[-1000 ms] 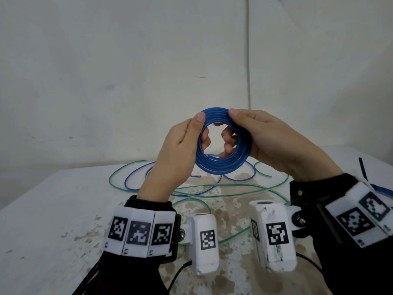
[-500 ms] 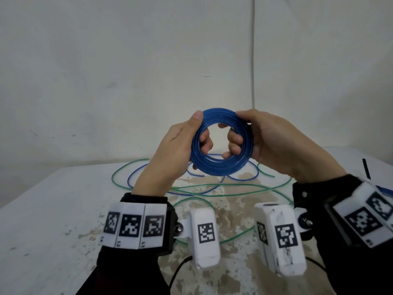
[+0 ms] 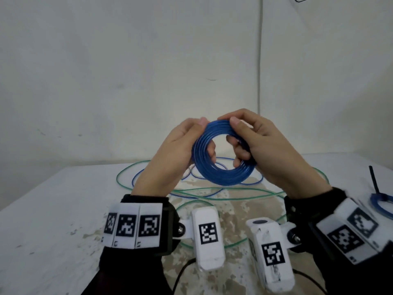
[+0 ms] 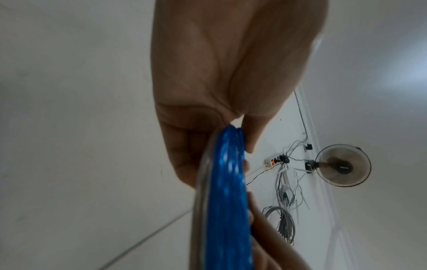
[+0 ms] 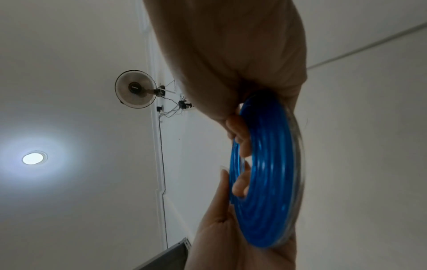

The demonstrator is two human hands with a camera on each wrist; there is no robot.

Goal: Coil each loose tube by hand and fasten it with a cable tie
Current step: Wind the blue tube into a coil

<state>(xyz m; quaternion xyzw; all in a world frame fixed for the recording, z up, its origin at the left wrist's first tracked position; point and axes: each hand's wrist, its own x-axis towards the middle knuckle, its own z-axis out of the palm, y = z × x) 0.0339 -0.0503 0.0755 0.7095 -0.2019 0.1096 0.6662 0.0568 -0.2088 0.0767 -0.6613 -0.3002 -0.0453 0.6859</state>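
Fingers [image 3: 238, 145] round blue coil [image 3: 223, 175] above table [image 3: 53, 209]

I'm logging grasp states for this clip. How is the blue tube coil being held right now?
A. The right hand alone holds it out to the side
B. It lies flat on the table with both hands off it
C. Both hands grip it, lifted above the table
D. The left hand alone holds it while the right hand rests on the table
C: the left hand and right hand each grip a side of the blue tube coil, held up above the table.
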